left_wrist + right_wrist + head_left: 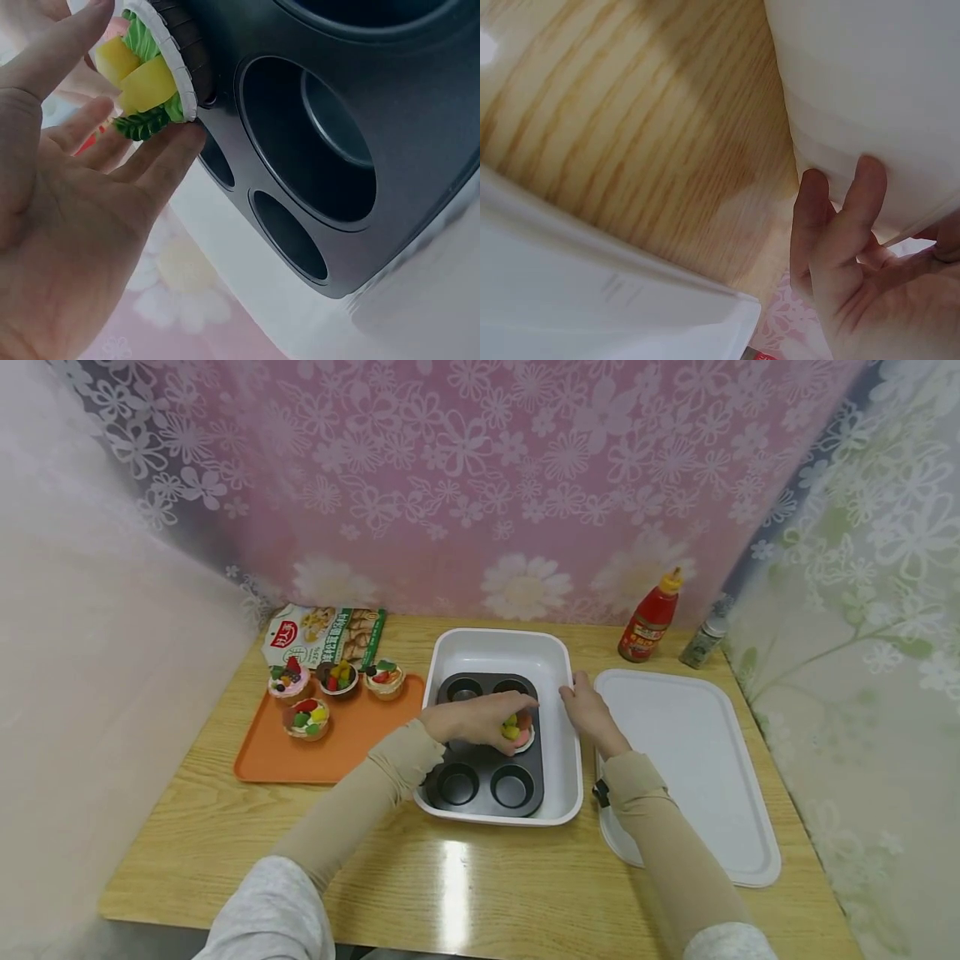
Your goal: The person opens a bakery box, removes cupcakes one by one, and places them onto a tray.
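My left hand [478, 718] holds a toy fruit cupcake [154, 82] between thumb and fingers, over the right middle cup of a dark muffin tin [486, 787]. Yellow chunks and green leaves top the cupcake, and its wrapper is dark with a white rim. Below it, the left wrist view shows part of the wrapper against the tin's cup; how deep it sits is hidden. The tin lies inside a deep white container [564, 777]. At that container's right rim is my right hand [592, 714], its fingertips [870, 169] pressed on the outer wall.
Left of the container, an orange tray [360, 739] bears several more fruit cupcakes [306, 719]. A food packet [326, 635] lies behind them. On the right is a white lid [690, 760], with a red sauce bottle [648, 622] and a spice jar [703, 643] beyond it.
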Tool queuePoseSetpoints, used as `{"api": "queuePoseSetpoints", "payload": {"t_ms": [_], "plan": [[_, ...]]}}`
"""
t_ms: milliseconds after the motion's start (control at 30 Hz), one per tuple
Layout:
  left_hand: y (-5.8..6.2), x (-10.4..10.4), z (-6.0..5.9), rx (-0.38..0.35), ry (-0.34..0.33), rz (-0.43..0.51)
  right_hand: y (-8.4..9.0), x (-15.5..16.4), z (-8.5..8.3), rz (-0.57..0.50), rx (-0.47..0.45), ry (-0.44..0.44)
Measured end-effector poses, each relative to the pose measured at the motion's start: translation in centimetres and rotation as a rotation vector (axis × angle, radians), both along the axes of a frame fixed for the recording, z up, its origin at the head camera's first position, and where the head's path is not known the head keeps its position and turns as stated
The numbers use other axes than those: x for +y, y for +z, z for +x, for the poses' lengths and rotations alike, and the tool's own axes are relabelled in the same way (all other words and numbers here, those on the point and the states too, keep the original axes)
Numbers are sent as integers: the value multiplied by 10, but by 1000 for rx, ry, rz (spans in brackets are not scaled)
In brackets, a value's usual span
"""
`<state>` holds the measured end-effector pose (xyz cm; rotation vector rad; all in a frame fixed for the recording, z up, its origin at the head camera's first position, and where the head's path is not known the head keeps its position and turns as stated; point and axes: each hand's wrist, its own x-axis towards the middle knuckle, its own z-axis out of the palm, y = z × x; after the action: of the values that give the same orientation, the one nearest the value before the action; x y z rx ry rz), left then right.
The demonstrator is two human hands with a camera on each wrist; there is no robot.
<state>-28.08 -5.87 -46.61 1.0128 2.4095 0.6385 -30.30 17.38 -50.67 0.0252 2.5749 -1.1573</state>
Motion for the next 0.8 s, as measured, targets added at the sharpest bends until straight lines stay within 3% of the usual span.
{"api": "queuePoseSetpoints", "payload": {"t_ms": [233,467,800], "plan": [[-3,4,3,48,-2,-87,0,1,0,-2,1,-2],[-5,4,6,73,15,-129,-1,1,1,17,55,9],[-5,9,9,121,0,-189,-2,3,2,12,56,10]]}}
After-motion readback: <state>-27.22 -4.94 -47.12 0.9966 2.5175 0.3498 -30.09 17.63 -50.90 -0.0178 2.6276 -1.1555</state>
